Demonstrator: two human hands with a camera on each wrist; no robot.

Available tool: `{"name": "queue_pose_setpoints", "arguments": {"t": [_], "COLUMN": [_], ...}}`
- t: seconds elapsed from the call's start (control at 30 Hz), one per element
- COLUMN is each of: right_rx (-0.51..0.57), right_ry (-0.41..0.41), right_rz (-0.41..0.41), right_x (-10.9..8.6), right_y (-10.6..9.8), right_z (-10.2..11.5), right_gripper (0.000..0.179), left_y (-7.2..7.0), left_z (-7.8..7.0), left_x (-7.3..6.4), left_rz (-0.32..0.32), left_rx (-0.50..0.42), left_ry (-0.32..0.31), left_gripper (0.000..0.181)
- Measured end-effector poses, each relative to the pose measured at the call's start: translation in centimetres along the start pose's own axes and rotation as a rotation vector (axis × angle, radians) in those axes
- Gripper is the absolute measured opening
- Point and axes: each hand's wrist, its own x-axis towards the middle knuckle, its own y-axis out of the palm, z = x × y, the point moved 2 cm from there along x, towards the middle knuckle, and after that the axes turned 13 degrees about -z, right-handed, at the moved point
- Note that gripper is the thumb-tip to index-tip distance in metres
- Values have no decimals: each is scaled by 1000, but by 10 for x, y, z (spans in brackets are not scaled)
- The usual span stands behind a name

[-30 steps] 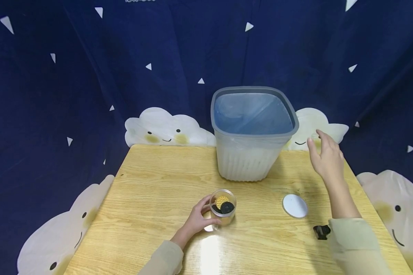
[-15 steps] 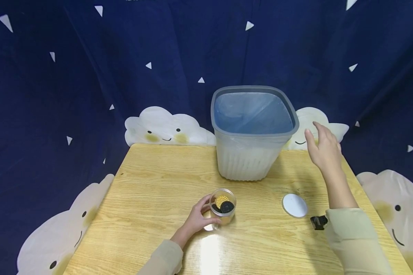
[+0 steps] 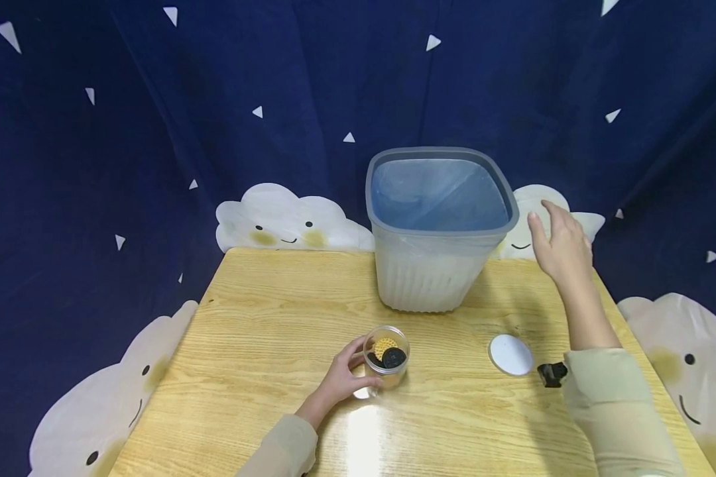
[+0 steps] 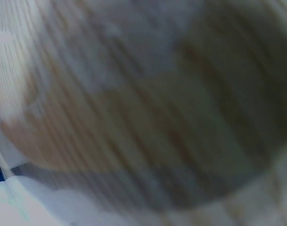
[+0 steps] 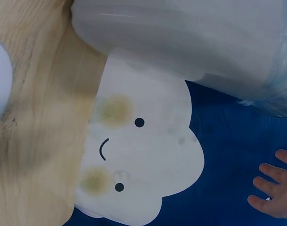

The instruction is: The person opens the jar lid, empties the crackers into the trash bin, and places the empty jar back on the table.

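Observation:
My left hand (image 3: 345,374) grips a clear round jar (image 3: 388,377) by its left side, thumb in front and fingers behind. The jar stands uncovered on the table; inside lie a yellow textured disc (image 3: 384,348) and black round discs (image 3: 394,358). The left wrist view is a close blur. My right hand (image 3: 563,252) is raised in the air, fingers spread and holding nothing. It hovers to the right of a translucent bin (image 3: 429,271) with a grey rim. In the right wrist view, the fingertips (image 5: 266,186) show at the lower right.
A white round lid (image 3: 510,354) lies flat on the wooden table (image 3: 262,318), right of the jar. The bin, lined with a bluish plastic bag (image 3: 441,192), stands at the table's back edge. Behind hangs a dark blue curtain (image 3: 310,79) with cloud prints. A small black device (image 3: 551,375) sits by the right sleeve.
My right hand has risen slightly up and away in the head view, its sleeve moving along. My left hand and the jar stay where they were.

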Motion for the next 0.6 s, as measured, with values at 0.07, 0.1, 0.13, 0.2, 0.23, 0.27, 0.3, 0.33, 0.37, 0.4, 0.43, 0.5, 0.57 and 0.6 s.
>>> {"name": "queue_pose_setpoints", "arguments": {"t": [0.07,0.1,0.13,0.2,0.23,0.27,0.3,0.33,0.37,0.4,0.43,0.5,0.57,0.6], "right_rx": [-7,-10,-13,-14,-14,-14,-14,-12,-11,-12,-14,-20,-29,-31], "right_ry": [-3,-6,-9,-20,-26,-32,-38,-42,-46,-49,-51,-52,-53,-54], "right_rz": [-2,-7,-12,-19,-24,-28,-26,-22,-19,-15,-10,2,14,22], "right_x": [4,5,7,11,12,14,16,18,20,21,23,26,29,30], "right_y": [-1,-2,-3,-5,-6,-8,-8,-9,-9,-9,-9,-9,-8,-7], "right_z": [1,2,3,5,7,8,9,11,12,13,15,17,20,21], "right_gripper": [60,60,60,59,59,59,59,59,59,59,60,60,61,61], "left_y": [0,0,0,0,0,0,0,0,0,0,0,-1,-1,-1], "left_z": [1,1,2,2,2,1,1,1,0,0,-1,-2,-3,-3], "left_x": [0,0,0,0,0,0,0,0,0,0,0,0,0,0], "left_rz": [-2,-3,-3,-3,-3,-2,-2,-1,1,2,3,4,4,3], "left_rx": [3,3,2,0,-2,-4,-6,-5,-2,1,4,9,9,8], "left_ry": [-7,-10,-15,-21,-24,-25,-25,-25,-26,-27,-28,-28,-29,-29], "left_gripper": [83,83,83,83,83,83,83,82,82,82,82,82,82,82]}}
